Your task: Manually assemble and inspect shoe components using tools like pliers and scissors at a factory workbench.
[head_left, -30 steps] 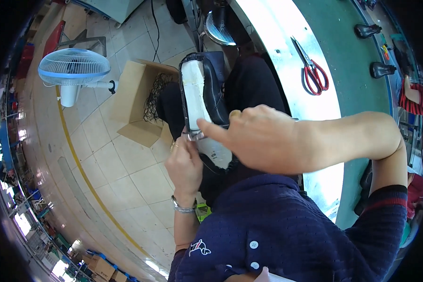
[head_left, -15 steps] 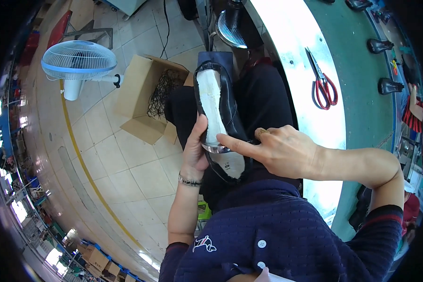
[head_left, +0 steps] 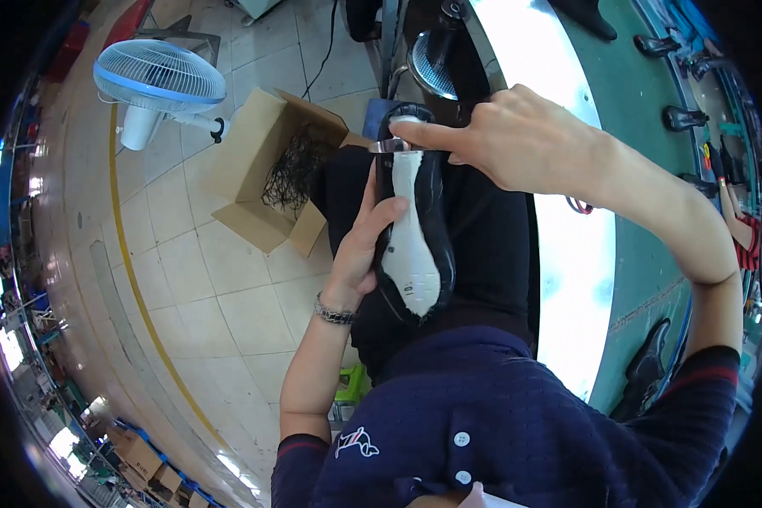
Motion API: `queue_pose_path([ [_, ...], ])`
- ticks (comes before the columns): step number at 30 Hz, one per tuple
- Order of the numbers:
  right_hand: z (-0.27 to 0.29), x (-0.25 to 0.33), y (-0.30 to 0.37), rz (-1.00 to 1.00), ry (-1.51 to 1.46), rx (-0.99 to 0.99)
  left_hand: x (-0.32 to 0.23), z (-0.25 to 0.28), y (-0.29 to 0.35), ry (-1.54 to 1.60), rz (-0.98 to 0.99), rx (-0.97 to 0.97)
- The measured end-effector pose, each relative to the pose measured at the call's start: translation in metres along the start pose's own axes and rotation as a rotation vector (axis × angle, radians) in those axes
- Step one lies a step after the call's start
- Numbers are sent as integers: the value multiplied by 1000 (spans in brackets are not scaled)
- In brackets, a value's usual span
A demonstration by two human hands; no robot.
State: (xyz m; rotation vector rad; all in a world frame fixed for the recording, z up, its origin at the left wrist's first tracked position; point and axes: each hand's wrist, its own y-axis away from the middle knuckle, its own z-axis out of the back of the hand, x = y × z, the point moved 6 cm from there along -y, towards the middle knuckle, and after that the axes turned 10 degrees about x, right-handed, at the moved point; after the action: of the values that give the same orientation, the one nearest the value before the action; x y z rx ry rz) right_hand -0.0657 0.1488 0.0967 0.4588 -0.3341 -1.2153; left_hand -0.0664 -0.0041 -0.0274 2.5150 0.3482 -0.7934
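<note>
Over my lap a black shoe upper [head_left: 436, 229] lies with its whitish underside [head_left: 411, 245] facing up. My left hand [head_left: 360, 250] grips its left side, the thumb resting on the white surface. My right hand [head_left: 533, 140] is at the shoe's far, narrow end. Its index finger points left, over a narrow, shiny metal piece [head_left: 389, 146] that crosses the shoe; the other fingers curl beneath, mostly hidden. What kind of tool the metal piece is cannot be made out. Red scissors handles [head_left: 578, 205] peek out from under my right forearm on the white bench.
The curved white bench [head_left: 571, 279] runs along my right. An open cardboard box [head_left: 250, 169] with black stringy scraps [head_left: 296, 169] stands on the tiled floor to the left, near a blue-and-white fan [head_left: 161, 76]. A dark stand with a textured metal disc [head_left: 433, 68] is ahead.
My right hand and the metal piece have moved away from me, from the shoe's middle to its far end. My right forearm now covers most of the scissors. The view has shifted slightly.
</note>
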Motion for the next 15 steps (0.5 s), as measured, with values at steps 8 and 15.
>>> queue_pose_path([
  [8,-6,25,5,95,-210,-146,4,7,5,8,76,77],
  [15,-29,43,17,36,-403,64,14,1,19,-58,29,170],
])
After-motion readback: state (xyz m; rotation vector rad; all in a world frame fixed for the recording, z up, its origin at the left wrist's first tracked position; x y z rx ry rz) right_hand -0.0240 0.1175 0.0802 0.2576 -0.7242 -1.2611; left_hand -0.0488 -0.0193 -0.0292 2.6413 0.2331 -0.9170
